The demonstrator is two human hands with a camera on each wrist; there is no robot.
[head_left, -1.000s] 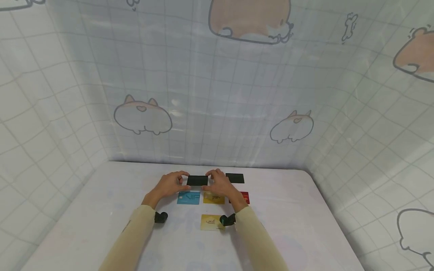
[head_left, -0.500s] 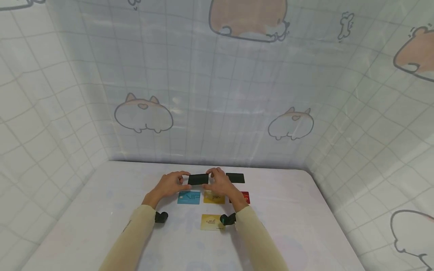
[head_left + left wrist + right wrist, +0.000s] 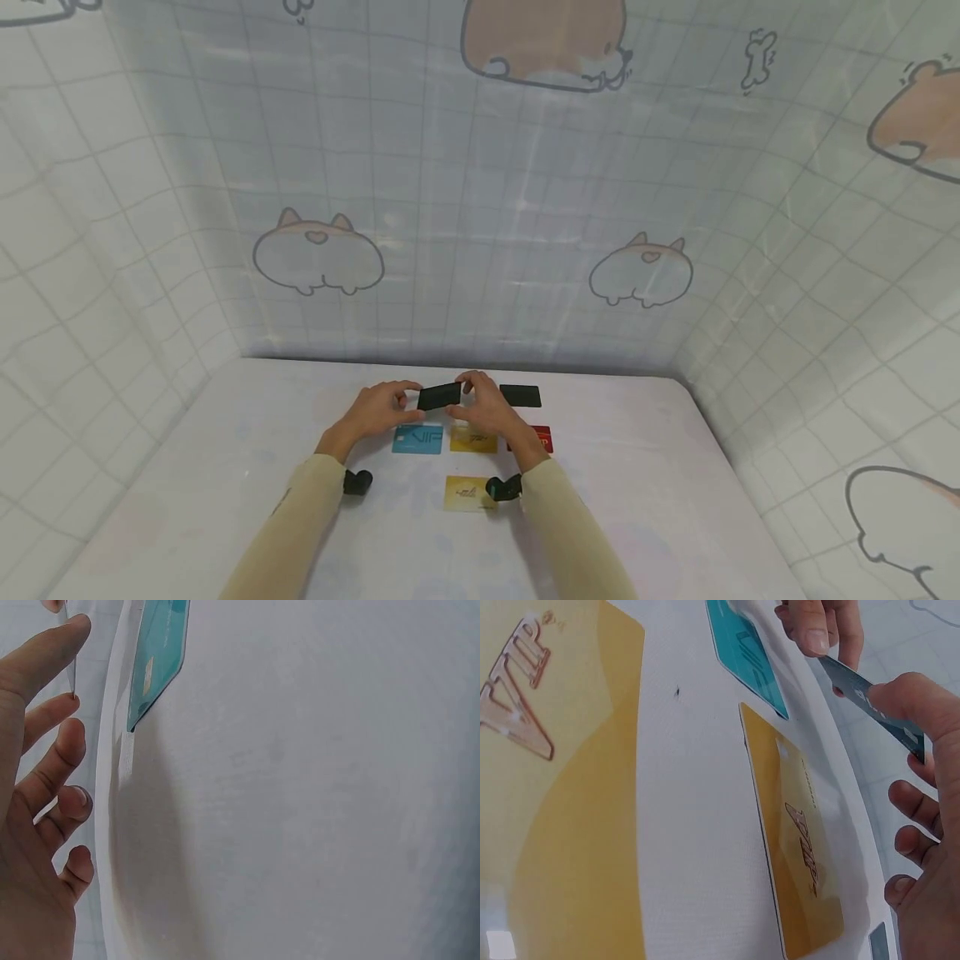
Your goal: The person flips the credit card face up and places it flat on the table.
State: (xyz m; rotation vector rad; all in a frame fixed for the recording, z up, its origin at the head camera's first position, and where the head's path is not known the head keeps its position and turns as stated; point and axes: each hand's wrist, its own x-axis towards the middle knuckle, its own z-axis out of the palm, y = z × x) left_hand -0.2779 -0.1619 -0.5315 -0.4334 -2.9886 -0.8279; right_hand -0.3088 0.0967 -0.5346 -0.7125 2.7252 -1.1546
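Observation:
My left hand (image 3: 378, 408) and right hand (image 3: 483, 406) pinch the two ends of a dark card (image 3: 439, 397) between thumb and forefinger. The card is tilted, its right end higher in the head view. Faint light print shows on the dark card (image 3: 874, 705) in the right wrist view. In the left wrist view it appears nearly edge-on beside the left thumb (image 3: 56, 645). Just below the hands lie a blue VIP card (image 3: 417, 439) and a gold VIP card (image 3: 473, 438). The right wrist partly covers a red card (image 3: 542, 437).
A second dark card (image 3: 521, 395) lies right of the right hand. Closer to me is another gold VIP card (image 3: 461, 493), partly behind a black wrist camera (image 3: 504, 487). The white table (image 3: 630, 467) ends at a curtain (image 3: 480, 275) printed with cartoon dogs.
The dark card has turned from nearly level to a slant, its right end rising and its left end dropping. Both hands stay almost in place.

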